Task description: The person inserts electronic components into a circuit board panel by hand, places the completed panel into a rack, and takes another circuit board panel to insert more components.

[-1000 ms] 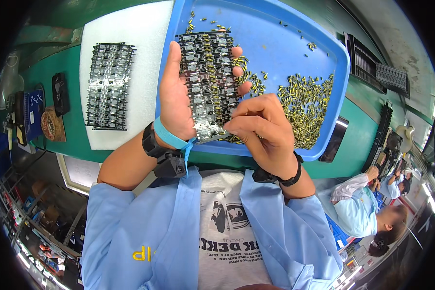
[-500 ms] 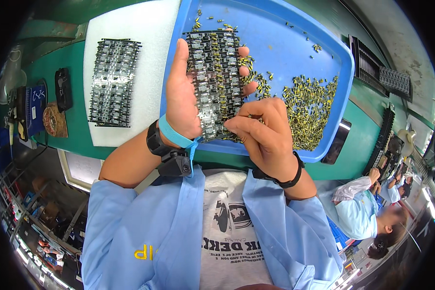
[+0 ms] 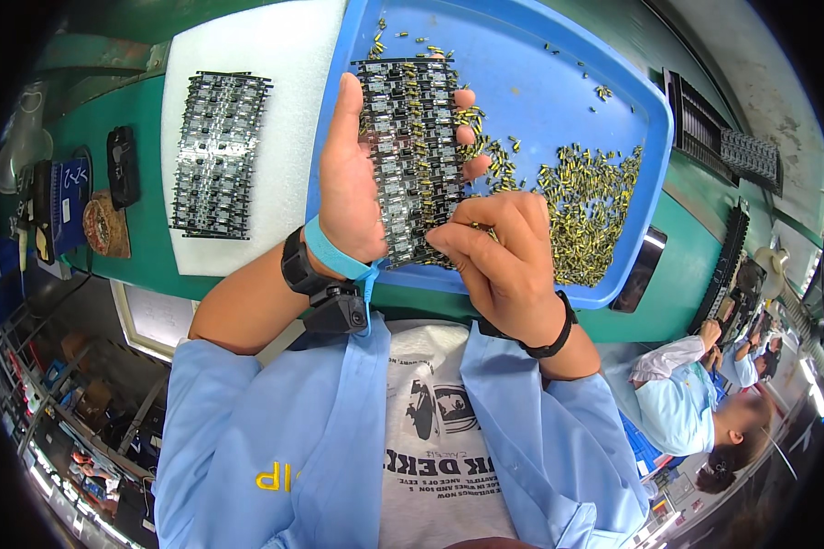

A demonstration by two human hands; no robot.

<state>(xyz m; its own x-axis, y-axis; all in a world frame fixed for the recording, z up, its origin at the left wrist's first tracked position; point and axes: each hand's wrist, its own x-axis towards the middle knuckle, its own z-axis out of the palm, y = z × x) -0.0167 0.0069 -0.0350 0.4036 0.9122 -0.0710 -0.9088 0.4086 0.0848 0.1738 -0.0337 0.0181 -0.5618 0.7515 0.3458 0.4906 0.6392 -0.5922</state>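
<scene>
Right hand (image 3: 508,252) is working at the near end of the panel (image 3: 403,156), thumb and index fingers pressing together; cannot tell if a part is between them. Left hand (image 3: 350,197) is cradling the panel, fingers wrapping under it, thumb lying along its left edge. Right fingertips are now reaching slightly further in; handling is apparently continuing at that end. Versus earlier, the whole view is sitting a little rightward. The panel is overlapping the tray (image 3: 522,73), gold parts (image 3: 581,220) lying inside.
</scene>
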